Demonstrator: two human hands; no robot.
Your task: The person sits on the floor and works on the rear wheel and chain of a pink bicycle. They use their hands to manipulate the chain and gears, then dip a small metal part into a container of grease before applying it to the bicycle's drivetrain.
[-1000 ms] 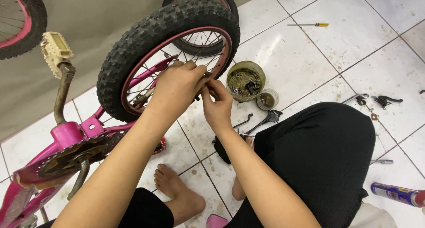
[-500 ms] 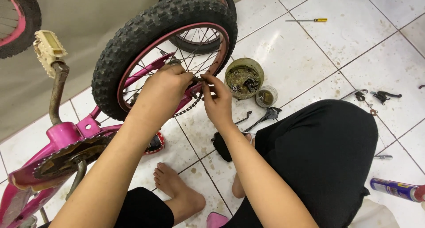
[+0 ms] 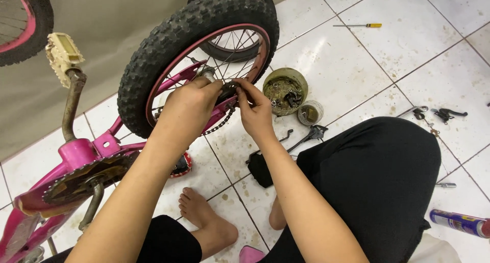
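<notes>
- Head view: my left hand (image 3: 191, 102) and right hand (image 3: 255, 110) meet at the hub of the rear wheel (image 3: 196, 54) of the upturned pink bike (image 3: 76, 158). Both sets of fingers pinch the chain (image 3: 220, 124), which droops below the hub.
- The chain looks limp, heavy for its size and probably greasy; I judge it best gripped by the side plates, near the sprocket.
- I count three wheels, one pedal (image 3: 64, 59), two small tubs (image 3: 285, 90), one screwdriver (image 3: 357, 25), one spray can (image 3: 459, 222).
</notes>
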